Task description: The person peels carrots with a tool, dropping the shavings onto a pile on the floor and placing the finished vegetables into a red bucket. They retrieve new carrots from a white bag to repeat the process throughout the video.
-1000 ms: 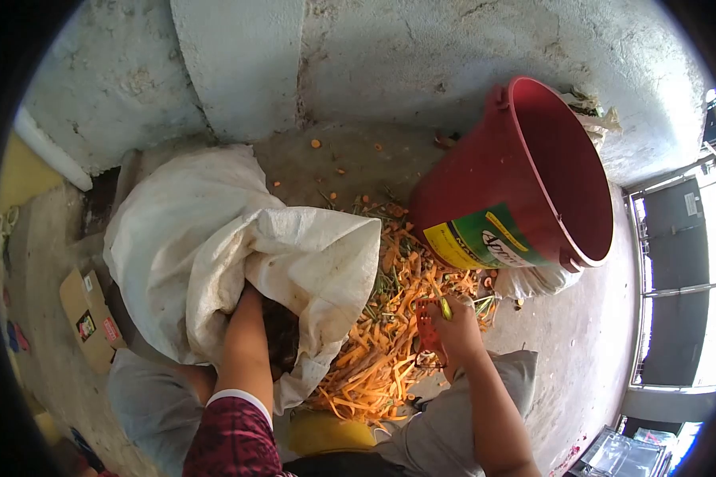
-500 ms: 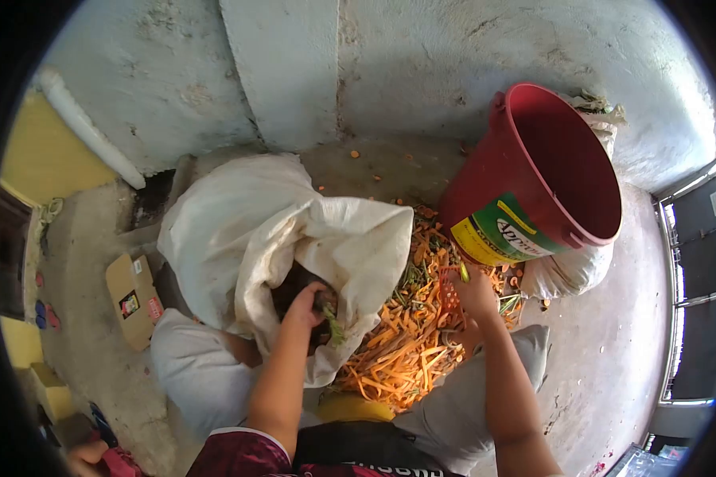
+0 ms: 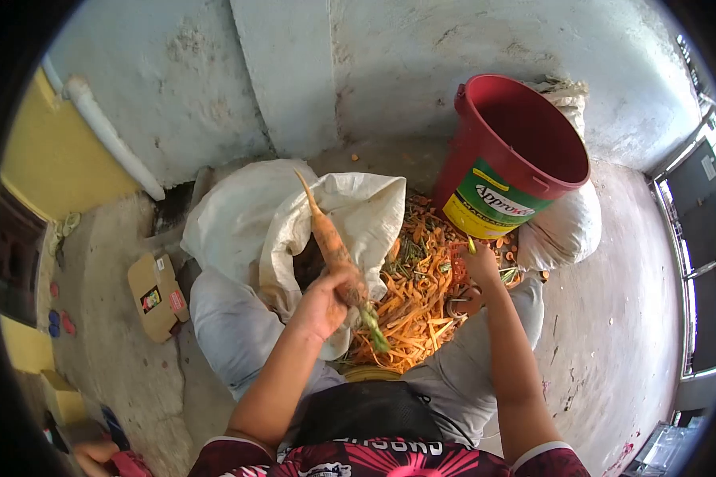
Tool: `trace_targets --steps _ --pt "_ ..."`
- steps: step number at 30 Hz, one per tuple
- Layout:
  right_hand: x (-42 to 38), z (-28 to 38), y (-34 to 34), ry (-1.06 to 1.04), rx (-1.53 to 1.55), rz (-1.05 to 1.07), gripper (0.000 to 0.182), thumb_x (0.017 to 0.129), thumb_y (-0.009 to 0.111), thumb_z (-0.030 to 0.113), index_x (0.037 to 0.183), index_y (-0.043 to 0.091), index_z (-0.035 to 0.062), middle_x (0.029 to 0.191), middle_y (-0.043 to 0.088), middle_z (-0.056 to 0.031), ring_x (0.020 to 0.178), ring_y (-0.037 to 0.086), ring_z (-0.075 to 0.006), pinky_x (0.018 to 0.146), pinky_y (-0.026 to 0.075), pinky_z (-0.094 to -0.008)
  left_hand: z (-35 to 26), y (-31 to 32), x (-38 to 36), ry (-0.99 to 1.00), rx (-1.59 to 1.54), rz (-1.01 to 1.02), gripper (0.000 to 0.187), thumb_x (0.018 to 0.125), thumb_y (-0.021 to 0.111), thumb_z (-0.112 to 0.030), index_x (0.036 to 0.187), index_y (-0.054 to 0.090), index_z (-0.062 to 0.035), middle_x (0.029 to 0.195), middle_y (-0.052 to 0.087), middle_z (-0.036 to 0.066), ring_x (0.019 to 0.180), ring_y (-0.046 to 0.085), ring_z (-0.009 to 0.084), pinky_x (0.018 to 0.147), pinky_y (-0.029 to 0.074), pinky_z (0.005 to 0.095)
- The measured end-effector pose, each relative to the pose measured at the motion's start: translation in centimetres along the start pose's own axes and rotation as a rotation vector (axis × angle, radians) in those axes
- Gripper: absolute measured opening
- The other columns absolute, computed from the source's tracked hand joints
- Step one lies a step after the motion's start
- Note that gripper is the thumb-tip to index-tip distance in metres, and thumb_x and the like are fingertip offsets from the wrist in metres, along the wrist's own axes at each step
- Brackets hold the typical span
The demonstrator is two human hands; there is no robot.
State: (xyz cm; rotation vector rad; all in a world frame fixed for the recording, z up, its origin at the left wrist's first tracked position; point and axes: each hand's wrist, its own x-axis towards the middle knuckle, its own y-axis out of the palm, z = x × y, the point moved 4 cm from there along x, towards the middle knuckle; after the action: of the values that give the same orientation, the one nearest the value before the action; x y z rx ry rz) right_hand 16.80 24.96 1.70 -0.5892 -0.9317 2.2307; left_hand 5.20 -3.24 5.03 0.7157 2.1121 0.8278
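Note:
My left hand [image 3: 326, 302] is closed around a long, dirt-covered carrot [image 3: 328, 238]. The carrot's thin tip points up and away, and its cut green stem is near my wrist. Behind it gapes the mouth of a white woven sack [image 3: 366, 199], its inside dark. My right hand [image 3: 481, 262] is closed on a small tool with a yellow-green end [image 3: 472, 246]; the rest of it is hidden by the fingers. Close to that hand is a red plastic basket [image 3: 457, 262] with holes. Orange carrot peelings [image 3: 414, 318] lie heaped between my knees.
A big dark red bucket [image 3: 465, 143] with a green and yellow label stands tilted beyond my right hand. Another white sack [image 3: 569, 230] is behind it. A cut cardboard box [image 3: 159, 298] lies on the concrete floor at left. The grey wall [image 3: 294, 79] closes off the back.
My left hand has come out of the sack's mouth and lifted the carrot into full view. The right hand stays near the basket with the tool. The camera view has shifted a little.

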Motion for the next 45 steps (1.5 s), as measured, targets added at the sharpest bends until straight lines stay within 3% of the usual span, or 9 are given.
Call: trace_targets --steps 8,10,14,17,20,21,25,37,45 --pt "-5.2 -1.2 -0.3 0.12 0.259 -0.103 0.023 0.079 0.052 0.023 0.087 0.061 0.0028 0.062 0.058 -0.0101 0.052 0.052 -0.0157 0.05 0.042 -0.0319 -0.1 3.3 1.2 0.537 0.444 0.118 0.038 0.085 0.047 -0.027 0.115 0.035 -0.0059 0.106 0.042 0.003 0.098 0.042 0.0132 0.09 0.03 0.0278" --pt "-7.8 1.2 -0.1 0.17 0.5 -0.116 0.018 0.083 0.048 0.014 0.087 0.062 0.0035 0.065 0.058 -0.0046 0.051 0.05 -0.0102 0.048 0.041 -0.0235 1.3 1.3 3.0 0.442 0.417 0.12 0.037 0.084 0.05 -0.024 0.115 0.036 -0.0071 0.107 0.042 0.004 0.098 0.044 0.0147 0.086 0.036 0.0326" --pt "-9.9 -0.1 5.4 0.04 0.748 -0.08 0.018 0.08 0.046 0.008 0.088 0.062 0.0038 0.072 0.061 -0.0081 0.057 0.055 -0.0137 0.051 0.043 -0.0276 4.4 -1.4 5.0 0.189 0.121 0.028 0.028 0.08 0.056 -0.014 0.105 0.044 -0.0066 0.097 0.05 0.005 0.088 0.051 0.0176 0.078 0.045 0.0384" --pt "-10.9 0.6 7.8 0.045 0.276 -0.01 0.02 0.08 0.049 0.015 0.088 0.061 0.0004 0.069 0.061 -0.0063 0.06 0.057 -0.0136 0.052 0.043 -0.0276 5.1 -1.2 5.5 0.144 0.046 0.016 0.021 0.076 0.059 -0.009 0.094 0.05 -0.0024 0.09 0.055 0.007 0.085 0.054 0.0192 0.079 0.047 0.0369" --pt "-11.7 2.9 8.2 0.039 0.321 0.063 0.02 0.08 0.05 0.017 0.087 0.061 0.0018 0.068 0.061 -0.0071 0.059 0.057 -0.0127 0.052 0.044 -0.027 5.6 -0.5 4.9 0.071 -0.081 0.12 0.019 0.075 0.059 -0.007 0.091 0.051 -0.002 0.091 0.056 0.007 0.085 0.055 0.0185 0.079 0.047 0.0348" --pt "-11.6 2.7 9.0 0.07 0.476 0.091 0.024 0.076 0.051 0.022 0.083 0.057 -0.001 0.064 0.057 -0.0143 0.06 0.057 -0.024 0.055 0.043 -0.0334 5.8 -0.3 4.6 0.068 -0.11 0.12 0.018 0.075 0.059 -0.007 0.091 0.051 -0.0018 0.091 0.056 0.007 0.085 0.055 0.018 0.078 0.048 0.0334" --pt "-12.0 2.7 9.6 0.137 0.583 0.111 0.024 0.077 0.049 0.021 0.084 0.057 -0.0005 0.066 0.057 -0.0151 0.063 0.057 -0.025 0.057 0.042 -0.0341 6.5 0.0 4.1 0.052 -0.189 0.117 0.018 0.075 0.059 -0.007 0.09 0.052 -0.0012 0.091 0.056 0.008 0.085 0.056 0.0167 0.073 0.05 0.0277" --pt "-11.1 1.3 11.3 0.191 0.688 -0.048 0.024 0.073 0.053 0.019 0.07 0.052 -0.0053 0.059 0.053 -0.0137 0.053 0.05 -0.0232 0.053 0.038 -0.0352 7.4 0.5 4.1 0.104 -0.174 0.244 0.021 0.067 0.05 0.009 0.082 0.048 -0.0053 0.091 0.053 0.008 0.099 0.05 0.0234 0.088 0.043 0.0356" --pt "-9.9 -2.0 15.9 0.344 0.666 0.215 0.015 0.074 0.049 0.006 0.079 0.06 -0.0026 0.07 0.06 -0.0113 0.059 0.057 -0.0168 0.052 0.045 -0.0279 7.7 -1.4 5.5 0.075 -0.162 0.141 0.025 0.065 0.049 0.012 0.081 0.047 -0.0072 0.09 0.051 0.005 0.095 0.05 0.0201 0.077 0.046 0.0298"
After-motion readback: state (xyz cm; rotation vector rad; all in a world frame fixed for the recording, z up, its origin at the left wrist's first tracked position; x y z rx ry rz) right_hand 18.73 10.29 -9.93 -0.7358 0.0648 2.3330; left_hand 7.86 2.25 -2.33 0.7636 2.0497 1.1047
